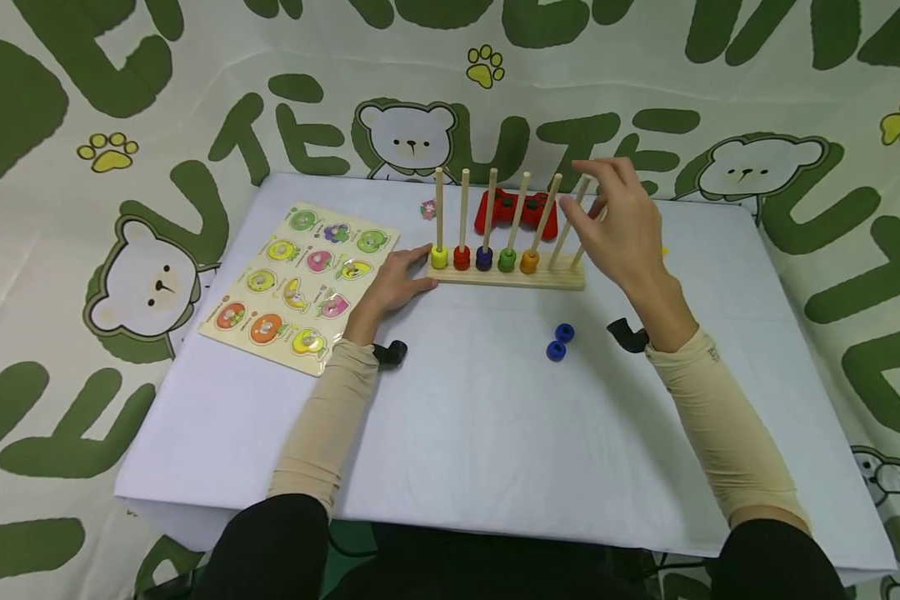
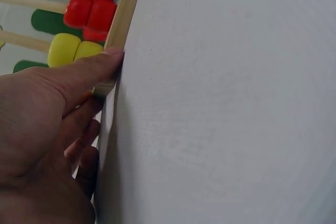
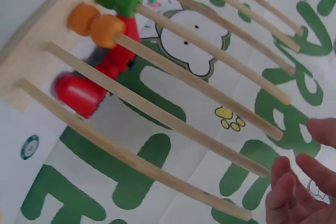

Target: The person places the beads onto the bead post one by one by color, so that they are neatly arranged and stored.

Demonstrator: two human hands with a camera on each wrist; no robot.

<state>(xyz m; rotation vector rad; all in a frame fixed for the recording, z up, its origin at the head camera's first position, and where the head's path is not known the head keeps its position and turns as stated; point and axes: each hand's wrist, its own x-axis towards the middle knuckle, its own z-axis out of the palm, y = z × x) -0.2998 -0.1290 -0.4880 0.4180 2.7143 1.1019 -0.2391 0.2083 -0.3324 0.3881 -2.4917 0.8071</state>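
A wooden peg stand [image 1: 506, 277] stands near the back of the table. Yellow [image 1: 438, 257], red [image 1: 461, 258], blue [image 1: 483, 258], green [image 1: 507, 260] and orange beads [image 1: 529, 262] sit low on its pegs; the two rightmost pegs are bare. With thumb and fingers, my left hand [image 1: 394, 285] grips the stand's left end, thumb along the front edge in the left wrist view. My right hand [image 1: 622, 229] hovers by the tops of the right pegs, thumb and forefinger apart, holding nothing. Two loose blue beads [image 1: 557, 351] lie in front of the stand.
Behind the stand lies a red game controller [image 1: 517, 212]. A fruit puzzle board [image 1: 300, 287] covers the table's left side. A small pink figure [image 1: 428, 209] is left of the pegs, and a patterned cloth [image 1: 487, 108] hangs behind the white table [image 1: 480, 433].
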